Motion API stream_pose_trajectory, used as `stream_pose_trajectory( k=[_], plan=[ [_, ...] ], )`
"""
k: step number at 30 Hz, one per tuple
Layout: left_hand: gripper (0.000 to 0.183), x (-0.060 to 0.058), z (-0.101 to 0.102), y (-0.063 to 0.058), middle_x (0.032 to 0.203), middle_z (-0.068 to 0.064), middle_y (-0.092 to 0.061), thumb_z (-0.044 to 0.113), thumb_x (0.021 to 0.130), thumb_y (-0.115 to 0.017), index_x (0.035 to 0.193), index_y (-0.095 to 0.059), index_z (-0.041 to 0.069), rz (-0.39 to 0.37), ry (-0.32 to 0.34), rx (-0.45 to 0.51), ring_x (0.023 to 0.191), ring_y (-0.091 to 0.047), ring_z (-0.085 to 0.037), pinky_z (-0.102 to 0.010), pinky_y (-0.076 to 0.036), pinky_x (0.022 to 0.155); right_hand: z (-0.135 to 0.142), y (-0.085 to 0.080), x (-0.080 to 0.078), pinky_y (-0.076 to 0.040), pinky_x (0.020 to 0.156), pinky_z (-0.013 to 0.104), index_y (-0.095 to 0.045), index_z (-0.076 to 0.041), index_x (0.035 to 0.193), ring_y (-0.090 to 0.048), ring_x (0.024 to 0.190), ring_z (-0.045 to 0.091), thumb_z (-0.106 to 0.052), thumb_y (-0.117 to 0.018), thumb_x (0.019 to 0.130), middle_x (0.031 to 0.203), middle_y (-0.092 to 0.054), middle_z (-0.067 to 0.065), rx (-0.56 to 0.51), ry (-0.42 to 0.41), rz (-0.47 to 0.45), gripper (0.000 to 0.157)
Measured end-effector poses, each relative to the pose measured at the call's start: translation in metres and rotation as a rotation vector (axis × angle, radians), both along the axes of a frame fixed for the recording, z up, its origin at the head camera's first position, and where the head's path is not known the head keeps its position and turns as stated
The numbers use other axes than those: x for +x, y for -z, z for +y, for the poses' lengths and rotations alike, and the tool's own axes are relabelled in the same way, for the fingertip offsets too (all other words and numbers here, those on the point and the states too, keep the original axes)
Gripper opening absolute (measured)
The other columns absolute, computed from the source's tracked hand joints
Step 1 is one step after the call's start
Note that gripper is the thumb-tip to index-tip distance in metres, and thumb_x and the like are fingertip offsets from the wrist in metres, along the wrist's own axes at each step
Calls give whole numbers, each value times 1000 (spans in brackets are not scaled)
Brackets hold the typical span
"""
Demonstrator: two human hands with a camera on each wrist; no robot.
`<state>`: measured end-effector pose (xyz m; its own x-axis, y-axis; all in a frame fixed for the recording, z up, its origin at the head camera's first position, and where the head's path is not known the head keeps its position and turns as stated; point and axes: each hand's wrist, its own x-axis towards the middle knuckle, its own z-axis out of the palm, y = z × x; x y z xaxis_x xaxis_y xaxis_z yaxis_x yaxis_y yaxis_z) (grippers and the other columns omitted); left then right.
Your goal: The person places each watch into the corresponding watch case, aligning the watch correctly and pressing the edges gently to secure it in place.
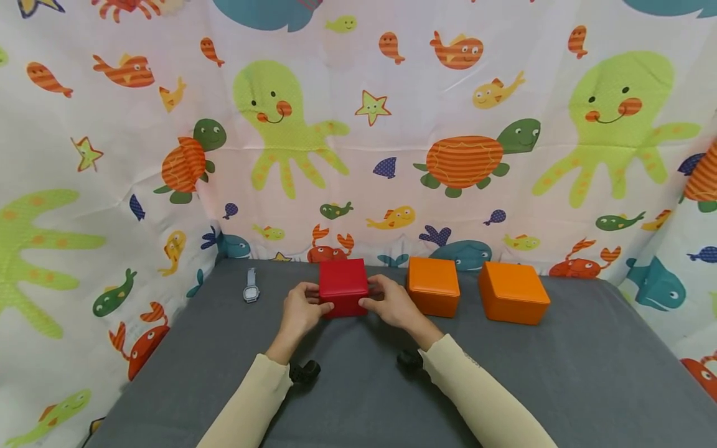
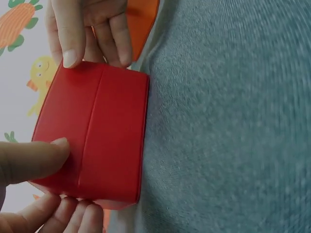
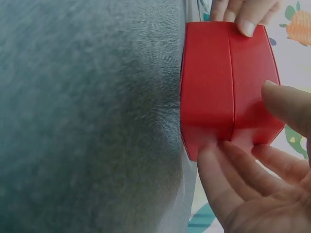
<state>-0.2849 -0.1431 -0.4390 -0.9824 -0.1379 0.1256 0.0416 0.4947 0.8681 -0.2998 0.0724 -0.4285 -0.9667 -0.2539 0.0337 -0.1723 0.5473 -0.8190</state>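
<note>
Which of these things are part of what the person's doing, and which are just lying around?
In use:
- Glossy red leather-look box
- Left hand and right hand, gripping its opposite sides

Apparently just lying about, not held:
- Glossy orange box, nearer the hands
- Second glossy orange box, farther right
- Pale blue wristwatch

Red box point(image 3: 216, 82) btwn R grip point(image 3: 265, 194) & L grip point(image 3: 247, 10), grey cloth point(image 3: 92, 116) alongside

A smooth red box point(image 1: 343, 279) with softly rounded edges is being held at its left and right sides. Its lid is being seen closed, a thin seam being shown across the front. The red box is being held upright, its top facing upward, near the far edge of the grey tabletop point(image 1: 347, 395).
</note>
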Motion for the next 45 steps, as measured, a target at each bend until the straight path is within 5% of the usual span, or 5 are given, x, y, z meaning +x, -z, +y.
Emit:
stream_pose_trajectory(
  k=[12,28,34,38,45],
  plan=[
    [47,-3,-1,6,108,-18,-66,5,74,-80,116,-60,-3,-48,57,64,97,-65,-31,-40,-55,79,-1,5,-8,-54,83,38,-55,-7,119,-62,95,21,-22,-75,83,109,-64,6,-58,20,-18,44],
    [44,-2,0,9,103,-19,-68,5,74,-80,113,-64,-5,-70,-1,71,92,-66,-28,-39,-55,76,-9,8,-4,-55,77,37,-48,-11,130,-65,93,21,-35,-69,88,113,-66,11,-73,82,2,52],
    [43,-4,1,11,104,-19,-68,2,74,-79,114,-63,-5,-64,12,91,93,-68,-29,-40,-55,77,-7,3,-8,-56,79,37,-40,-11,138,-63,100,24,-22,-73,85,123,-60,12,2,9,54,63],
    [42,-6,0,13,104,-18,-68,3,74,-79,113,-64,-4,-71,1,107,93,-66,-28,-40,-55,79,-7,-1,-10,-53,86,37,-35,-13,144,-54,112,26,-18,-75,84,138,-45,11,166,-79,174,72],
    [42,-7,-3,15,103,-18,-68,2,74,-79,113,-64,-3,-66,1,123,92,-67,-28,-41,-54,80,1,-7,-14,-48,95,38,-46,-16,135,-50,117,25,-22,-74,85,144,-35,7,360,-224,349,58]
  ],
)
